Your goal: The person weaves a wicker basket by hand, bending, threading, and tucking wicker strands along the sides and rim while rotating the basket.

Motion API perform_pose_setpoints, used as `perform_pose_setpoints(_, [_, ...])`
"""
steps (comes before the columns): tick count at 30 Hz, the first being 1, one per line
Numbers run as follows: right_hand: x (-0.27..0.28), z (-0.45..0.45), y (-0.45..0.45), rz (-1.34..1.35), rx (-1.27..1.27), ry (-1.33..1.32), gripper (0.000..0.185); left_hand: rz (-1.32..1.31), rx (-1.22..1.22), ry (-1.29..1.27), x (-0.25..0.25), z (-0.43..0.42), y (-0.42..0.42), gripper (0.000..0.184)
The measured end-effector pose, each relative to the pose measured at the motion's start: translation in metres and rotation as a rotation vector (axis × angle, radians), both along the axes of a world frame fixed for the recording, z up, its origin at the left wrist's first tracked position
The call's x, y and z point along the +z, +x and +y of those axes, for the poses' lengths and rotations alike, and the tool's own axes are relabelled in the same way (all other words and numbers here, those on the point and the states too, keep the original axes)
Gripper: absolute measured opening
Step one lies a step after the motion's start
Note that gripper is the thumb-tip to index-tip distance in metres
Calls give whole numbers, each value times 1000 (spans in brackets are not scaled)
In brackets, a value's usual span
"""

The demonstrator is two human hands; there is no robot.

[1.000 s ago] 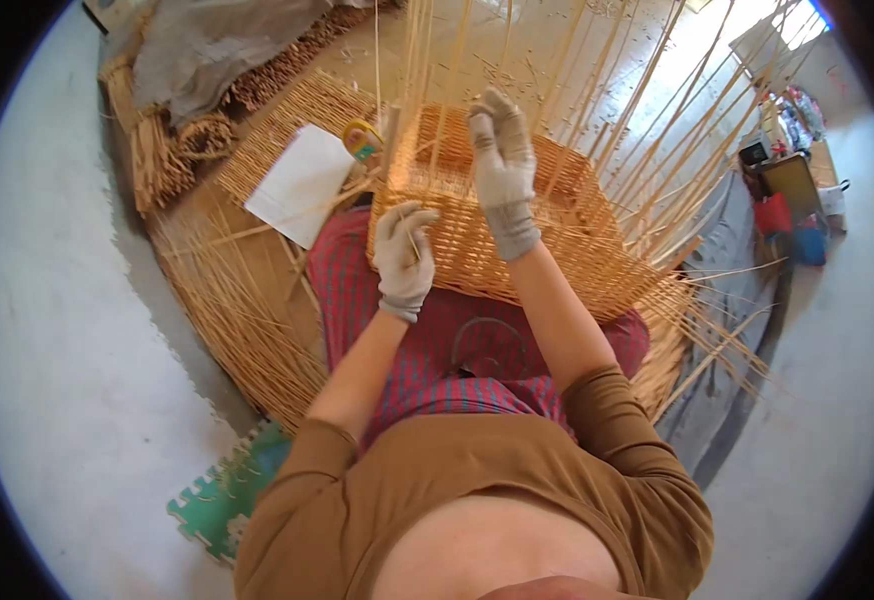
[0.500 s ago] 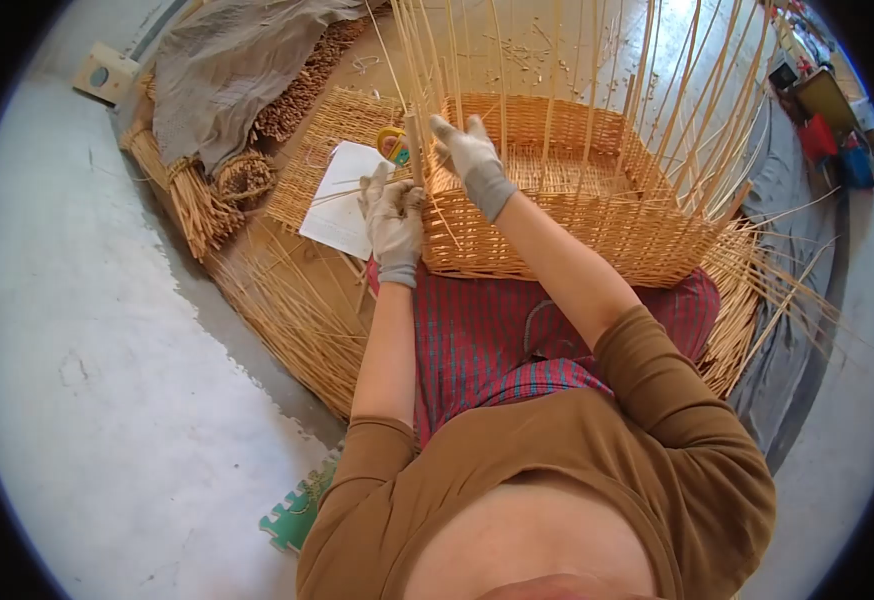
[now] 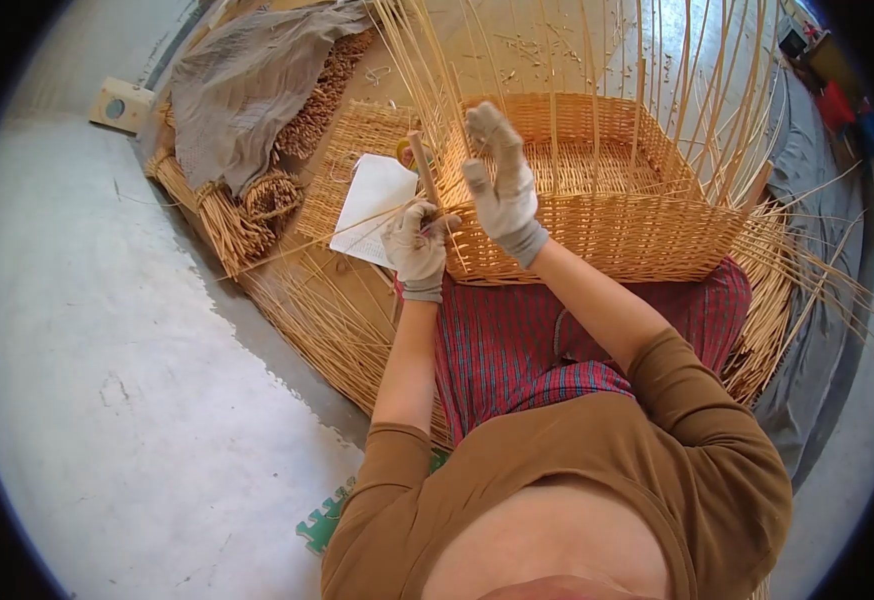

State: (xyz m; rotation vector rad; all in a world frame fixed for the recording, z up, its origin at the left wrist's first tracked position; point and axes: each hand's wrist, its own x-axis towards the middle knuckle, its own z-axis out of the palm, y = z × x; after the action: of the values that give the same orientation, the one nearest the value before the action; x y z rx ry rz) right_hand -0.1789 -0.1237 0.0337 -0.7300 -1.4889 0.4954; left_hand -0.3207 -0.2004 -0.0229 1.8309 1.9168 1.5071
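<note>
A rectangular woven basket (image 3: 607,235) rests on my lap, with long upright canes (image 3: 554,140) rising from its walls. My left hand (image 3: 417,245), in a pale glove, is closed on a thin cane strand (image 3: 327,232) at the basket's near left corner. Just right of it, my right hand (image 3: 502,190), also gloved, is raised over the near wall with its fingers apart and nothing in them. A thicker stick (image 3: 423,165) stands at the left corner beside my left hand.
A white paper (image 3: 372,205) lies on a woven mat (image 3: 342,160) to the left. Cane bundles (image 3: 219,222) and a grey cloth (image 3: 247,95) are at the upper left. Loose canes (image 3: 322,320) spread at lower left, and more (image 3: 767,290) lie right of the basket.
The view has shifted, and the basket appears farther right. My left hand has closed on the strand at the corner. My right hand reached toward that corner, then drew back to the right, open.
</note>
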Motion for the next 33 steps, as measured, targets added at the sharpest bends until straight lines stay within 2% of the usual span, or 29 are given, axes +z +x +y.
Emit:
perform_pose_setpoints(1, [7, -4, 3, 122, 104, 13, 46, 158, 18, 22, 1, -2, -1, 25])
perform_pose_setpoints(2, [12, -11, 5, 247, 208, 21, 43, 158, 23, 0, 2, -5, -2, 25])
perform_pose_setpoints(3, [15, -16, 10, 298, 455, -219, 35, 194, 24, 25, 2, -3, -4, 28])
perform_pose_setpoints(4, [7, -16, 13, 297, 456, -224, 35, 228, 20, 59, 3, -1, -4, 34])
perform_pose_setpoints(6, [-12, -12, 20, 402, 464, -287, 28, 228, 22, 17, 8, -2, -4, 33])
perform_pose_setpoints(8, [-15, -31, 42, 94, 477, -788, 20, 285, -3, 134, 12, 0, -1, 32])
perform_pose_setpoints(9, [-21, -37, 32, 262, 557, -527, 20, 275, 13, 138, 7, -3, 2, 32])
perform_pose_setpoints(11, [-31, -32, 45, 487, 582, -522, 20, 27, 114, -34, -5, -8, 10, 27])
perform_pose_setpoints(12, [-37, -31, 55, 470, 590, -520, 20, 14, 125, -27, -9, -13, 15, 27])
perform_pose_setpoints(13, [-42, -30, 62, 597, 591, -598, 20, 146, 21, 60, -11, -16, 19, 33])
perform_pose_setpoints(14, [-46, -31, 70, 591, 531, -607, 19, 279, -78, 147, -13, -18, 24, 40])
perform_pose_setpoints(15, [-48, -32, 78, 583, 471, -618, 19, 264, -60, 153, -5, -20, 39, 40])
perform_pose_setpoints(16, [-45, -36, 85, 561, 483, -628, 19, 305, -64, -106, 14, -25, 59, 54])
perform_pose_setpoints(17, [-39, -36, 92, 455, 342, -753, 18, 341, -73, -362, 24, -26, 70, 68])
perform_pose_setpoints(18, [-31, -32, 97, 348, 193, -860, 18, 326, -62, -353, 21, -23, 73, 68])
perform_pose_setpoints(19, [-21, -24, 90, 232, 174, -731, 21, 298, -63, -452, 18, -20, 78, 79])
perform_pose_setpoints(20, [-11, -10, 78, -49, 45, -420, 26, 268, -71, -552, 15, -18, 85, 90])
perform_pose_setpoints(22, [3, 18, 53, -351, -72, -93, 32, 239, -40, -561, 25, -13, 95, 86])
perform_pose_setpoints(24, [7, 32, 44, -227, 49, -130, 42, 361, -36, -720, 34, -12, 96, 83])
perform_pose_setpoints(25, [12, 27, 58, -253, 49, -116, 42, 391, -24, -687, 36, -14, 96, 79])
perform_pose_setpoints(27, [21, -10, 107, -188, 231, -490, 50, 361, -25, -584, 20, -15, 93, 78])
perform_pose_setpoints(28, [-2, -21, 133, -285, 241, -462, 51, 362, -21, -492, 14, -17, 92, 77])
perform_pose_setpoints(29, [-25, -27, 154, -379, 251, -432, 53, 318, -15, -415, 16, -20, 94, 68])
perform_pose_setpoints(30, [-20, -30, 160, -402, 246, -428, 53, 295, -17, -408, 7, -18, 93, 68])
perform_pose_setpoints(32, [-15, -44, 161, -386, 149, -261, 53, -340, -129, 97, -16, -25, 85, 51])
perform_pose_setpoints(33, [-6, -49, 156, -386, 151, -255, 53, -388, 65, -1, -17, -29, 72, 44])
